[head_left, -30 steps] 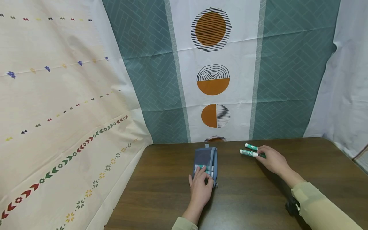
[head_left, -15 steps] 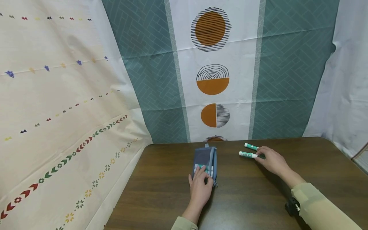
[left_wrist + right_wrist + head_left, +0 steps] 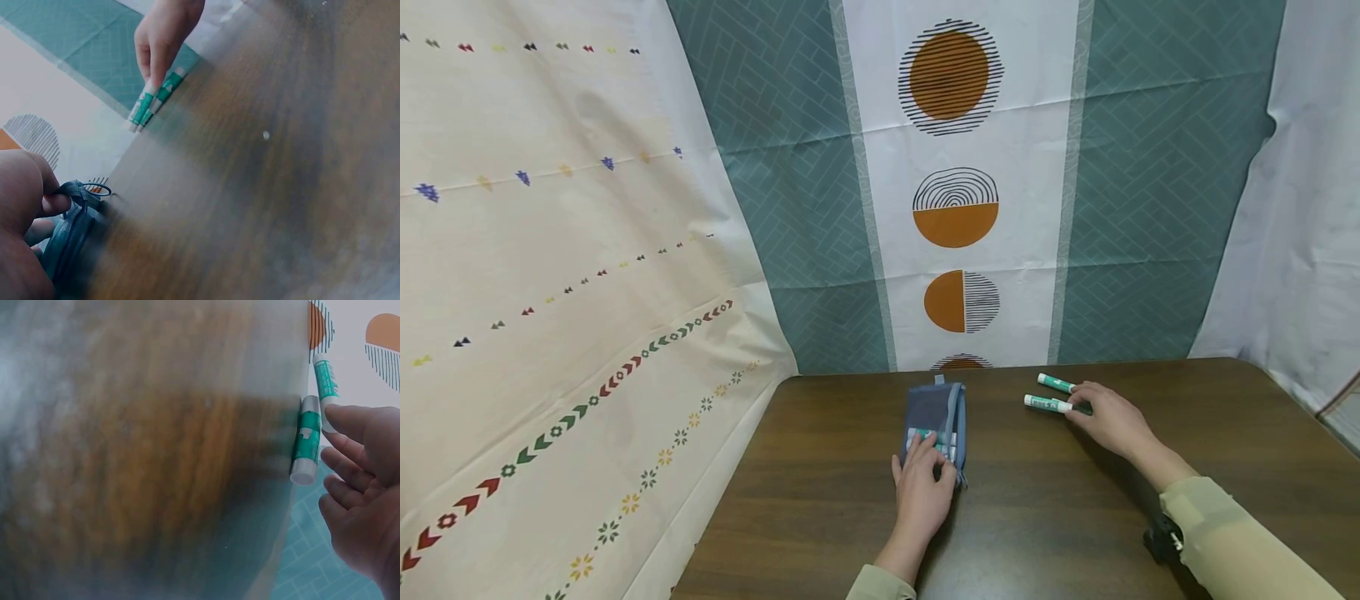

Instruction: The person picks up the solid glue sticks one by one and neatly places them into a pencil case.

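A dark blue zip pouch [image 3: 927, 407] lies on the table, with green-and-white tubes [image 3: 952, 440] showing in its lower part. My left hand [image 3: 922, 498] rests over that end; in the left wrist view its thumb and finger pinch the pouch's [image 3: 65, 240] zipped edge. To the right, my right hand [image 3: 1114, 422] pinches one end of a green-labelled white tube [image 3: 1047, 403], which looks like a glue stick [image 3: 325, 378]. A second glue stick [image 3: 1055, 383] lies close beside it, against the table in the right wrist view.
The brown wooden table [image 3: 820, 500] ends just behind the pouch and tubes. Behind it hangs a green-and-white cloth [image 3: 970, 150] with orange circles, and a cream patterned cloth [image 3: 587, 275] covers the left side. A black band [image 3: 1163, 540] sits at the right sleeve.
The near glue stick and the right fingertips have shifted very slightly since one second ago. The left hand and the pouch stay in place.
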Motion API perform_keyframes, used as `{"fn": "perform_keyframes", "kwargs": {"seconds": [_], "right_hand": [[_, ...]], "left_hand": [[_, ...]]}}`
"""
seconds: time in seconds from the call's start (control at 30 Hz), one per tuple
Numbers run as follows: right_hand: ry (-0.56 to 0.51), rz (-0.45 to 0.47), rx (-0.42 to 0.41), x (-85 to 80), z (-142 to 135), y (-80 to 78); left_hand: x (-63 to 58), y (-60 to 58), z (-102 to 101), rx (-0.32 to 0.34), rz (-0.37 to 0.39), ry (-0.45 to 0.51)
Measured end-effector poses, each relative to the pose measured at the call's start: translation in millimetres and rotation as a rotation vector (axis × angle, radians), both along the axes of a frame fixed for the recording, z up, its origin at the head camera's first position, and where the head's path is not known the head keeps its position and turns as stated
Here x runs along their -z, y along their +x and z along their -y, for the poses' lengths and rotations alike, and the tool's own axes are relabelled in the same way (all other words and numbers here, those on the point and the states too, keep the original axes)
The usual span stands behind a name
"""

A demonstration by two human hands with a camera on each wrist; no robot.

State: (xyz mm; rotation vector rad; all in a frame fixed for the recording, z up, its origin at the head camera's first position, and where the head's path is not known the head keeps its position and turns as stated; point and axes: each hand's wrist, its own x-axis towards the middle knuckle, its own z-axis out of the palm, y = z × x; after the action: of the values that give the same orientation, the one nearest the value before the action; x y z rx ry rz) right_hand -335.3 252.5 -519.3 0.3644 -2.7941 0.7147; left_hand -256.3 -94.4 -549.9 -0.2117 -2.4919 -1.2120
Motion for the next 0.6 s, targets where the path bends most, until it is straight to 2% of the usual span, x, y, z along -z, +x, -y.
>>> {"fn": "perform_keyframes", "kwargs": {"seconds": [0.6], "right_hand": [[-0.025,0.004,0.000,-7.2,5.9,4.9]], "left_hand": [[0.0,0.2,0.2,-0.006,-0.003,-0.010]]}}
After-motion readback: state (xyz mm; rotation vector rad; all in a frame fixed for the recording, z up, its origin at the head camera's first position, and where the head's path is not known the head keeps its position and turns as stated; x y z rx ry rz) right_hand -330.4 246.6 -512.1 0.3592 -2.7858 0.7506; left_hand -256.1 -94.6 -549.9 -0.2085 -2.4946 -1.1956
